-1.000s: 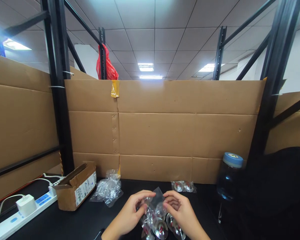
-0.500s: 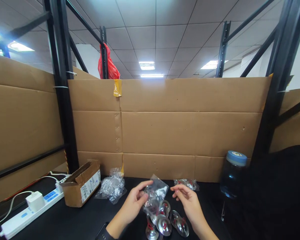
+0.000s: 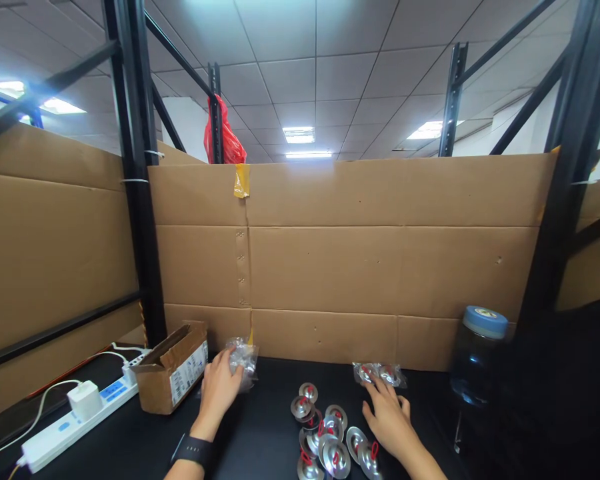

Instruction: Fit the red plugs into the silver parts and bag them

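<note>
My left hand [image 3: 221,383] is at the crumpled clear plastic bags [image 3: 245,360] beside the carton, its fingers closed on the plastic. Part of the plastic is hidden behind the hand. To the right, my right hand [image 3: 387,413] has its fingers spread, with the fingertips touching a clear plastic packet [image 3: 380,373] that holds shiny round metal pieces. Between the hands lies a loose heap of small metal finger cymbals [image 3: 335,457] with red cord loops. Some overlap each other on the black tabletop.
An opened cardboard box [image 3: 173,370] stands at left, next to a white power strip [image 3: 80,417] with a plug and cables. A blue-lidded clear jar [image 3: 480,357] is at right, by a dark cloth-like shape [image 3: 565,400]. A cardboard wall [image 3: 330,267] closes the back.
My left hand has moved left from above the cymbals to the crumpled bags. The bag it held has left the heap, uncovering more cymbals. My right hand has reached onto the packet.
</note>
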Demonstrator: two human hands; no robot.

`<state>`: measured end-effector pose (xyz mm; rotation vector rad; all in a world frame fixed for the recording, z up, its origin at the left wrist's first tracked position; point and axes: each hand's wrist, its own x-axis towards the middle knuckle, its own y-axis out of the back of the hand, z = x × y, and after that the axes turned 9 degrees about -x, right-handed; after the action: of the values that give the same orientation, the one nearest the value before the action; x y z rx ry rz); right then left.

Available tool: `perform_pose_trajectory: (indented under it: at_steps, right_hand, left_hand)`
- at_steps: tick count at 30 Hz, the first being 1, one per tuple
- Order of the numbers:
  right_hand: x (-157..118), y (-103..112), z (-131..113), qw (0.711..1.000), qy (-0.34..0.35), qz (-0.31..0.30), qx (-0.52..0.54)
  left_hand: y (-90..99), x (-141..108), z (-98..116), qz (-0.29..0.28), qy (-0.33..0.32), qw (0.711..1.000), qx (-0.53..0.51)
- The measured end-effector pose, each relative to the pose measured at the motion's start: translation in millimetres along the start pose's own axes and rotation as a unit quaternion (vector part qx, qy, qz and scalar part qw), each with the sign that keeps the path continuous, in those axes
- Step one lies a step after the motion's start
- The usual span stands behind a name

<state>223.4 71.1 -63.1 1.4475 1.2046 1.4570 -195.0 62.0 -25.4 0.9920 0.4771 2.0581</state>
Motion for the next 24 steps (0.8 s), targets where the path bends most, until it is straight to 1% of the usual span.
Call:
perform_pose_trajectory:
  at_steps: [2, 4, 7, 9, 12, 15, 19, 24]
  right_hand:
    - [1, 1, 2, 1.0, -0.001, 0.017, -0.003]
    - [1, 0, 4, 1.0, 0.002, 0.024, 0.004]
    - [2, -1, 6, 0.999, 0.012, 0.017, 0.025]
    - [2, 0, 6, 0.999, 0.013, 0.023, 0.032]
    - [3, 4, 2, 0.998, 0.018, 0.038, 0.035]
    - [2, 8, -3, 0.998, 0.029, 0.042, 0.04]
    - [-4, 21, -9, 0.996, 0.063, 0.003, 0.057]
    - [-14, 39, -11, 0.989, 0.106, -0.043, 0.092]
  left_hand:
    - [-0.4, -7, 8, 0.026, 0.009, 0.998, 0.051]
    - [1.3, -13, 19, 0.049, 0.007, 0.996, 0.073]
    - [5.4, -19, 34, 0.069, -0.034, 0.995, 0.057]
    - [6.6, -20, 42, 0.07, -0.073, 0.995, 0.026]
    - [3.6, -23, 50, 0.055, -0.13, 0.989, -0.03]
    - [-2.0, -29, 59, 0.027, -0.169, 0.982, -0.076]
    - [-5.2, -38, 71, -0.018, -0.206, 0.973, -0.106]
    - [-5.2, -46, 78, -0.04, -0.225, 0.965, -0.131]
